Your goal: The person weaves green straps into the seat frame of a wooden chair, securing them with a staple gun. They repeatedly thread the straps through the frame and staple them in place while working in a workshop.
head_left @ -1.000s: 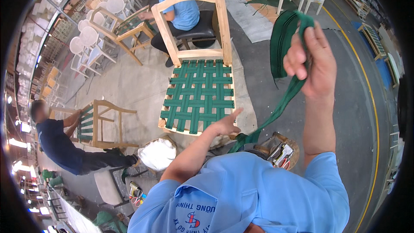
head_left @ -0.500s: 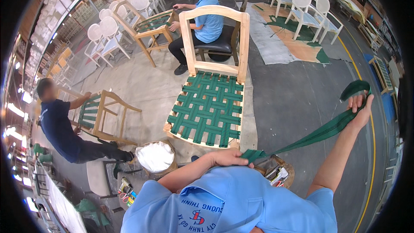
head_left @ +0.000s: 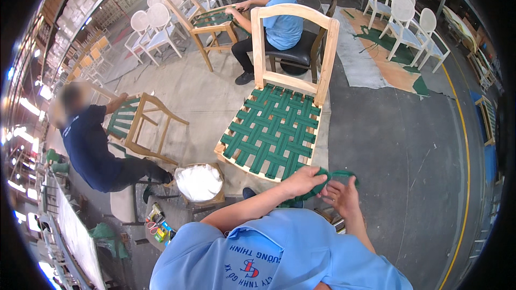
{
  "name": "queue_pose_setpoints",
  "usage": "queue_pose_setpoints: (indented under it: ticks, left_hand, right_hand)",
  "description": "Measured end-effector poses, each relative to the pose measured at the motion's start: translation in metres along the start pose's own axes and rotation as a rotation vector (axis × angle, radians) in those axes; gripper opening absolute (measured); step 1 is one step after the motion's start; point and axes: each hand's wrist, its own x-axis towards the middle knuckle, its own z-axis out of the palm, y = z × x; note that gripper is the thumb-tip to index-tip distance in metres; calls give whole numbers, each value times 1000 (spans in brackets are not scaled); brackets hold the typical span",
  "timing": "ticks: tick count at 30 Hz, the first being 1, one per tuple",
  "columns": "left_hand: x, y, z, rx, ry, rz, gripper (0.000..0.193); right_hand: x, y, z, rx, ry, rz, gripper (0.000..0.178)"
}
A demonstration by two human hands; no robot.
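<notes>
A pale wooden chair (head_left: 294, 8) stands in front of me, its seat woven from green elastic webbing (head_left: 273, 129). My left hand (head_left: 302, 181) is closed on a green webbing strap (head_left: 341, 174) just off the front right corner of the seat. Beside it, my right hand (head_left: 343, 197) is partly curled, with a loop of the same strap running to its thumb and fingers. More of the strap hangs below my left wrist, mostly hidden by my arm and shirt.
A basket with a white bag (head_left: 199, 182) stands left of the chair. Tools (head_left: 159, 224) lie on a grey seat nearby. One co-worker (head_left: 88, 139) stands at a chair on the left; another (head_left: 282, 27) sits behind. White chairs (head_left: 402, 13) stand at the back right.
My right hand has come in from far right to beside my left hand, and the stretched-out strap is now a short loop. My left hand has shifted slightly right and up. The view has swung left.
</notes>
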Motion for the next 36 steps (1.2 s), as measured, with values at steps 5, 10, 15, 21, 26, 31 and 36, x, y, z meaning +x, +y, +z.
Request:
queue_pose_setpoints:
  ticks: [5, 10, 15, 21, 26, 31, 36]
  left_hand:
    - [12, -40, 14, 441, -46, 74, 27]
    - [2, -90, -10, 838, 81, 147, 33]
    - [-15, -132, -34, 926, 13, -99, 39]
    - [-19, -69, -53, 87, -171, 55, 70]
    - [-19, 2, -51, -587, 12, 316, 56]
    - [-8, -1, -80, -541, 321, 134, 29]
    - [1, -11, -127, -476, 384, 69, 15]
  right_hand:
    - [16, -78, 54, 79, -253, -234, 45]
    - [11, -181, 54, 123, -120, -472, 26]
    - [-21, -209, 110, -65, -180, -720, 27]
    - [-42, -120, 124, -670, -381, -473, 22]
    - [-39, -33, 95, -908, -385, -68, 19]
    - [-29, -21, 69, -918, -241, -105, 14]
    - [-19, -18, 61, -997, -211, -182, 15]
